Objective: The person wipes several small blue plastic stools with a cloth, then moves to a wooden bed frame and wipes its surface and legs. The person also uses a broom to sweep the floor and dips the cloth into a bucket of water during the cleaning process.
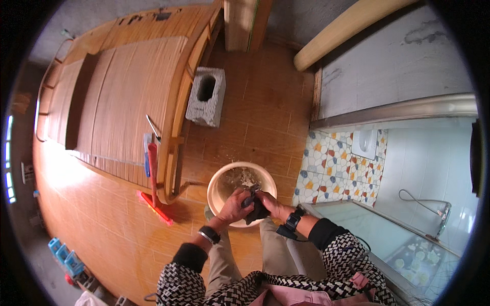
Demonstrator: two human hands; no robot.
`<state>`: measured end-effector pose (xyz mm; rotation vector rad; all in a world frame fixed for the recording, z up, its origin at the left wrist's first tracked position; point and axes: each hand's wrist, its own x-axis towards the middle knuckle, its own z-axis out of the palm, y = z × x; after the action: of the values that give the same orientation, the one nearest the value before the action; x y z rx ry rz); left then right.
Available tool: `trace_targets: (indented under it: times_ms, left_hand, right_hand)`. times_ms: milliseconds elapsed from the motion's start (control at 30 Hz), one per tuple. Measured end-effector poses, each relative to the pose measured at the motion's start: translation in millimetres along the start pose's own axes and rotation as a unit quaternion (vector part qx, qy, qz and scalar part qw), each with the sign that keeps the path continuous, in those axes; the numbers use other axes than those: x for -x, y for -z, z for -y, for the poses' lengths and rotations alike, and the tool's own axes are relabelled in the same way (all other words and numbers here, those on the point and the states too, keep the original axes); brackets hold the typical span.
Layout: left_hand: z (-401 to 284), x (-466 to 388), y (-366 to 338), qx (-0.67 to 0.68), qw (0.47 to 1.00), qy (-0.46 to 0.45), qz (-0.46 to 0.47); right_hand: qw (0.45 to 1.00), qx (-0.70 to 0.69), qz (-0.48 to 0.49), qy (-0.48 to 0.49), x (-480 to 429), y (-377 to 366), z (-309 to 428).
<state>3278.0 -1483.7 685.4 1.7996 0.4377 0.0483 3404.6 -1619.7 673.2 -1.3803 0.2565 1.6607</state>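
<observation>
My left hand grips a dark, crumpled cloth above a round cream-coloured basin on the floor. On the right side of the same cloth, my right hand is closed around its edge. The cloth hangs in folds between both hands, over the basin's near part. Inside the basin are murky liquid and pale bits; how deep it is cannot be told. The fingertips are partly hidden by the cloth.
A wooden bed frame with a slatted mat stands at the left. A red broom leans on its corner. Beside the bed stands a hollow concrete block. At the right, a glass-panelled door borders a patterned tile floor with a squat toilet.
</observation>
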Motion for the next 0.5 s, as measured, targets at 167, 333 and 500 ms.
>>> trace_targets:
  times_ms: [167,333,500]
  left_hand:
    - [-35.1,9.7,1.2,0.282,0.956,0.029,-0.075]
    - [-75.1,19.3,15.9,0.347,0.904,0.120,-0.217]
    - [-82.1,21.0,47.0,0.237,0.944,0.075,-0.218]
  right_hand:
    - [0.987,-0.112,0.034,0.113,42.5,-20.2,19.0]
    - [0.964,-0.232,0.072,0.109,61.6,-49.2,23.1]
    - [0.953,-0.247,0.065,0.162,60.8,-80.8,9.6]
